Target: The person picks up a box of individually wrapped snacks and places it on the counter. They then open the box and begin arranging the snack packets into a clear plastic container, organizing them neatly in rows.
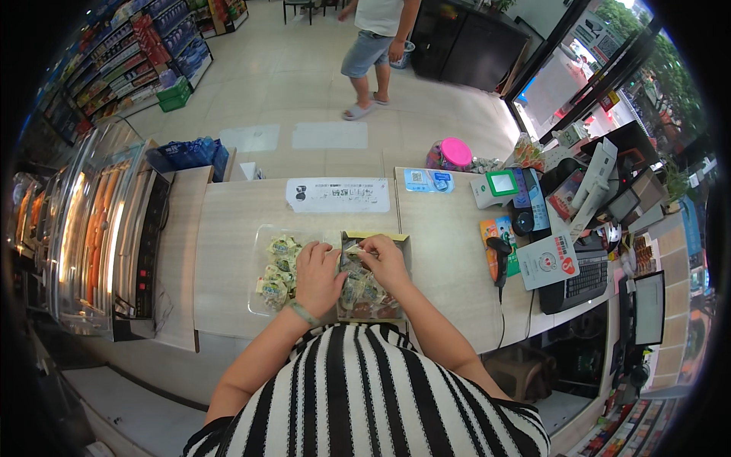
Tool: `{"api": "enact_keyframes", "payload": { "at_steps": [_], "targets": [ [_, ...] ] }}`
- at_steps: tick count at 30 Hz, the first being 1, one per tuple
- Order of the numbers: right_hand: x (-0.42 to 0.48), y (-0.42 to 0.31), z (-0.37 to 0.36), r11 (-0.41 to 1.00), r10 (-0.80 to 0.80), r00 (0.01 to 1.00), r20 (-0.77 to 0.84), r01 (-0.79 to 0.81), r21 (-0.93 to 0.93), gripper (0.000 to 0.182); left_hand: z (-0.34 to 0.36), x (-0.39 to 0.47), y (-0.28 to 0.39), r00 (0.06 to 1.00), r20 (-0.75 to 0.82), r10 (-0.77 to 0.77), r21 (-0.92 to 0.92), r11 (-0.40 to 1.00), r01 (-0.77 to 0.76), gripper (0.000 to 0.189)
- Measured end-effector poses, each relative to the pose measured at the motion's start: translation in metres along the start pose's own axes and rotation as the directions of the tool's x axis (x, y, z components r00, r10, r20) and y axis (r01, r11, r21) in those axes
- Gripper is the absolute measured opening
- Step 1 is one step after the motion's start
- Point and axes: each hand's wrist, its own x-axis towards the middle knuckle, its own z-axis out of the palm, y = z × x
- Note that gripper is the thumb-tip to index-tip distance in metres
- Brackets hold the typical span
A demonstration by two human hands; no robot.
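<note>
A clear plastic tray point(253, 285) lies on the counter before me, with several small pale green and yellow wrapped packets point(277, 274) in it. Right beside it is an open cardboard box point(406, 251) with a yellow rim, holding several clear-wrapped pieces point(365, 291), some brown. My right hand point(385, 265) reaches over the box and pinches a small wrapped packet point(354, 250) between thumb and fingers near the far left corner. My left hand point(317, 277) hovers palm down across the tray's right side, its thumb towards the box's left wall. What lies under the left palm is hidden.
A glass food warmer point(103, 228) stands left. On the right are a barcode scanner point(498, 257), a green-framed payment device point(502, 183), a keyboard point(588, 280) and a pink-lidded jar point(456, 153). A printed sheet point(340, 195) lies ahead. Beyond the counter, a person point(371, 54) is on the floor.
</note>
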Motion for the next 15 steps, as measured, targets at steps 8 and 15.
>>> {"api": "enact_keyframes", "payload": {
  "at_steps": [8,15],
  "targets": [
    [-0.035,-0.029,-0.024,0.504,0.369,0.906,0.207,-0.382,0.775,0.007,-0.004,-0.006,0.002,0.923,0.299,-0.241,-0.588,0.716,0.377,0.04],
    [-0.053,-0.043,-0.008,0.482,0.311,0.933,0.179,-0.317,0.817,0.01,-0.008,-0.021,0.01,0.808,0.517,-0.283,-0.825,0.088,0.558,0.033]
  ]
}}
